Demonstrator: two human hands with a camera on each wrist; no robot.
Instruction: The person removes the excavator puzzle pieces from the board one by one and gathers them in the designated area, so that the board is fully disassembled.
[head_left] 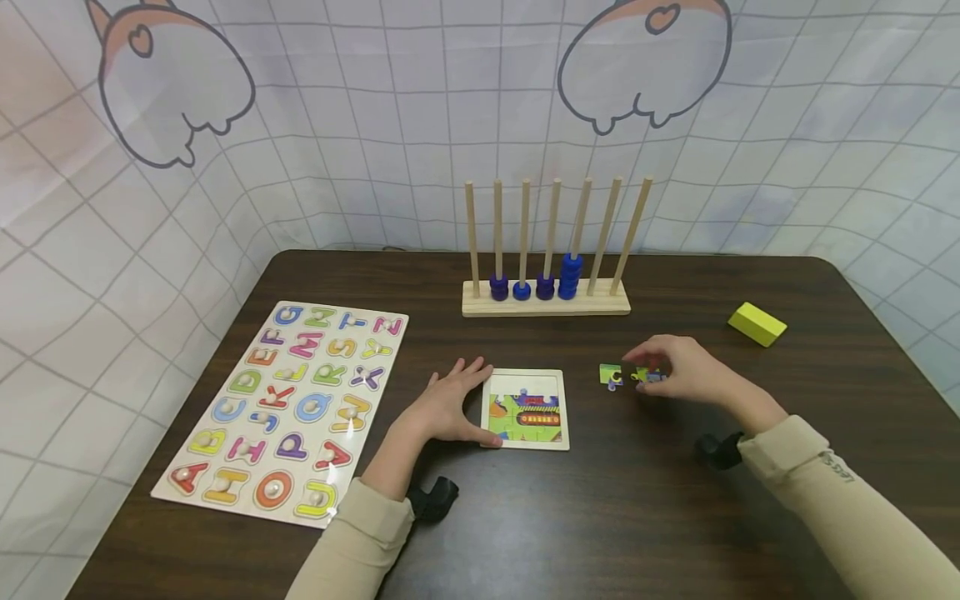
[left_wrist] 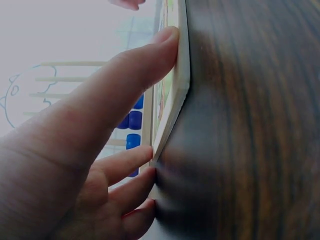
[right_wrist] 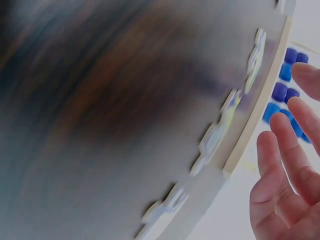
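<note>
My left hand (head_left: 447,406) is spread along the left side of a small wooden jigsaw tray (head_left: 525,446). Its thumb rests on the tray's lower edge, and the fingertips touch the upper left corner. The tray lies flat, its lower part filled with a coloured vehicle picture. My right hand (head_left: 686,372) hovers over jigsaw pieces (head_left: 647,376) that it partly hides in the head view. From the right wrist, its fingers (right_wrist: 295,167) show apart from the loose pieces (right_wrist: 217,135) on the table. Left of those lies another jigsaw piece (head_left: 611,373).
A wooden alphabet board (head_left: 300,408) with knobbed letters lies at the left. At the back stands a peg rack (head_left: 546,307) with blue and purple beads on upright rods. A yellow block (head_left: 757,324) sits at the right on the dark table (head_left: 570,525).
</note>
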